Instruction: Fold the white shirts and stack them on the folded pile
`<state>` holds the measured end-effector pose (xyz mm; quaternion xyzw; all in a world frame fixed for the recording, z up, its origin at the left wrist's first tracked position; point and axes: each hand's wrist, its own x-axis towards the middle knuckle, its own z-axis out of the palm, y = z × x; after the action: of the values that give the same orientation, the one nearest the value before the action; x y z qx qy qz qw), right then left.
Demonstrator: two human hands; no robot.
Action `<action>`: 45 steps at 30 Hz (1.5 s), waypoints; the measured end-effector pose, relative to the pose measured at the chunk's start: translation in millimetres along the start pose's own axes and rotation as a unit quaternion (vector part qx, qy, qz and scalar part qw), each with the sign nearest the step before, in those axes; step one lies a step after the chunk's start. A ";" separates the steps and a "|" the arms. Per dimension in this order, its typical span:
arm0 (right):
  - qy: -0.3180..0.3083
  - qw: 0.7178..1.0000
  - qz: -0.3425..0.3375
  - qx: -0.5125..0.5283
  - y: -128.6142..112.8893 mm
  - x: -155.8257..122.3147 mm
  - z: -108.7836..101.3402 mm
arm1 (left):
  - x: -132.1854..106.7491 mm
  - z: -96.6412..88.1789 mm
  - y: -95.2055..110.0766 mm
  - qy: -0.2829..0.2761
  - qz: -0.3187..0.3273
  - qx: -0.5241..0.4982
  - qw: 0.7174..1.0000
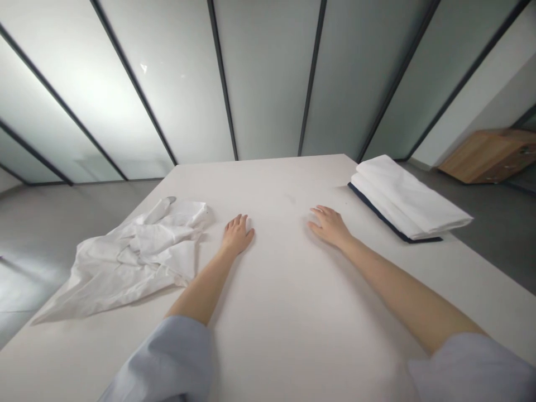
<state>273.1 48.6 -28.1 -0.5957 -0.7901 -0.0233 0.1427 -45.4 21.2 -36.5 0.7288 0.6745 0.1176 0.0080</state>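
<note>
Hands at rest on a white table: left hand and right hand lie flat, fingers spread, gripping nothing. Crumpled white cloth lies loose just beside the left hand; folded cloths stay stacked near the right, clearing the middle.

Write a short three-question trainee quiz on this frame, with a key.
1. True or false: the left hand grips the crumpled white cloth.
2. Which lies nearer the right hand: A) folded white stack B) crumpled white cloth?
3. What do both palms rest on?

Key:
1. False; it lies flat beside the cloth.
2. A.
3. The white table.
</note>
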 end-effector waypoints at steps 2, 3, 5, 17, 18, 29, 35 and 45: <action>-0.030 1.000 -0.006 -0.002 -6.6 -3.9 15.4 | 0.3 0.7 -0.9 -0.007 0.014 0.005 1.000; -0.040 0.999 -0.006 -0.001 -6.6 -4.8 20.1 | 0.8 1.2 -1.5 -0.010 0.021 0.009 1.000; -0.050 0.999 -0.012 0.009 -2.6 -5.3 24.8 | 1.7 2.4 -2.9 -0.013 0.029 0.015 0.999; -0.053 0.998 -0.018 0.034 3.5 -5.5 23.6 | 3.3 5.9 -6.6 -0.009 0.029 0.021 0.999; -0.051 0.998 -0.020 0.036 3.6 -5.5 23.7 | 3.4 6.5 -7.0 -0.007 0.030 0.021 0.999; -0.044 0.998 -0.012 0.041 4.5 -5.5 27.3 | 3.8 7.1 -7.2 -0.003 0.025 0.014 1.000; -0.016 0.999 -0.013 0.050 6.4 -4.7 32.9 | 3.6 4.7 -8.0 -0.004 0.032 0.009 0.999; -0.015 0.998 0.008 0.062 0.2 -3.7 24.4 | 0.0 1.7 -3.7 -0.002 0.033 0.022 0.999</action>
<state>269.4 50.3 -52.5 -0.5924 -0.7871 0.0357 0.1680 -48.7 21.7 -38.8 0.7512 0.6523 0.1011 -0.0104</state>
